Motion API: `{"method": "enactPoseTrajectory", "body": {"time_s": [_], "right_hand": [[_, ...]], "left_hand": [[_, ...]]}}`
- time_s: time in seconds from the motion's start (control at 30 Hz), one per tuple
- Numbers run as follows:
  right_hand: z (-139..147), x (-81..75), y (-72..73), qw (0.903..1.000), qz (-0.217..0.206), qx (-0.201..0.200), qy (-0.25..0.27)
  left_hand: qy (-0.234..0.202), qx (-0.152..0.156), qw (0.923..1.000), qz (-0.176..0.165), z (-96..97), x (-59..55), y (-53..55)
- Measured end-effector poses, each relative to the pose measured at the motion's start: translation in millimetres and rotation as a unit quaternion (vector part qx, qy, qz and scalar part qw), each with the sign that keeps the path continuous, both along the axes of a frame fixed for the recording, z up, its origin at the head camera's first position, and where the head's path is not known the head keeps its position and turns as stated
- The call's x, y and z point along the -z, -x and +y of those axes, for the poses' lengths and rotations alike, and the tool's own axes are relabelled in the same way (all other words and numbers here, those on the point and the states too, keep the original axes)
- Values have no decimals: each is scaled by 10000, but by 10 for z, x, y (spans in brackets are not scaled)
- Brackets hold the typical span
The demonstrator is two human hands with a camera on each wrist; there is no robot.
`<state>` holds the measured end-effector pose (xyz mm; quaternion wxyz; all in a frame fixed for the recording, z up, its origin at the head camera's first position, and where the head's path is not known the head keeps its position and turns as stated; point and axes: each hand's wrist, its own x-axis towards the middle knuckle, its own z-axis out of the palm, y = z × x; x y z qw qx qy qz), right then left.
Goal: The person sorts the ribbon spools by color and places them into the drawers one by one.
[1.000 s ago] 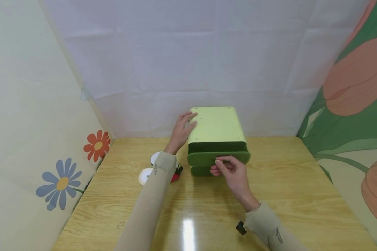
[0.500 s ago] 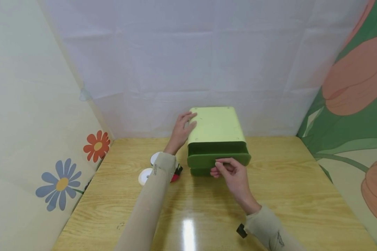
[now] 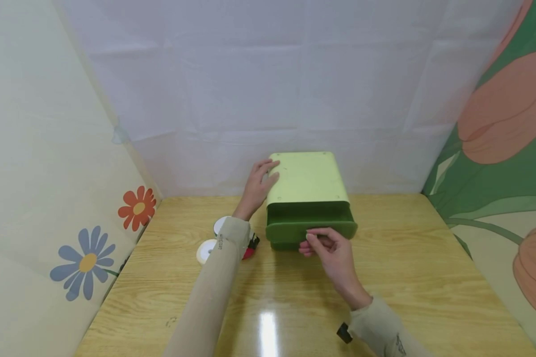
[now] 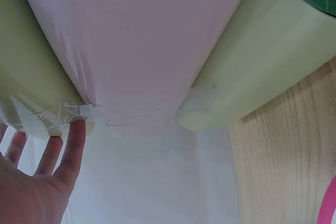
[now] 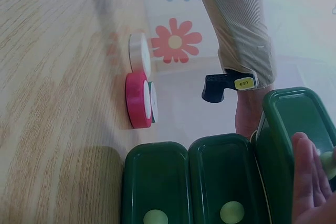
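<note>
A drawer unit [image 3: 305,176] with a pale green top stands at the back of the table. Its top drawer [image 3: 290,231] has a dark green front and is pulled partway out. My right hand [image 3: 332,252] pinches that drawer's pale round knob [image 5: 328,164] between thumb and fingers. Against the unit's upper left side rests my left hand [image 3: 258,187], fingers extended. In the left wrist view its fingertips touch clear tape [image 4: 121,115] across the pale green and pink casings [image 4: 136,45]. The two lower drawers [image 5: 157,177] are closed, as the right wrist view shows.
Left of the unit lie ribbon spools: a white one [image 3: 205,251], a red one [image 5: 137,100] and another with a white face [image 3: 221,225], partly behind the left sleeve. A white sheet [image 3: 236,99] hangs behind the table; flower-printed cloths flank it.
The top drawer has slid farther out toward me, with my right hand drawing slightly back on its knob. My left hand stays in place on the unit.
</note>
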<state>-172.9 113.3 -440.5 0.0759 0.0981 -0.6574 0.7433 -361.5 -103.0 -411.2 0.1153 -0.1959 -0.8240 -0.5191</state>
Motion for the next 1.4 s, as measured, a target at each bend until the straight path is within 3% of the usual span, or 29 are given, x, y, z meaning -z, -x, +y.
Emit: {"method": "enactPoseTrajectory", "body": {"time_s": [1.4], "right_hand": [[24,37,-225,9998,179,-48,-55]], "left_hand": [[48,-17,10000,-17,5,-11,-5]]}}
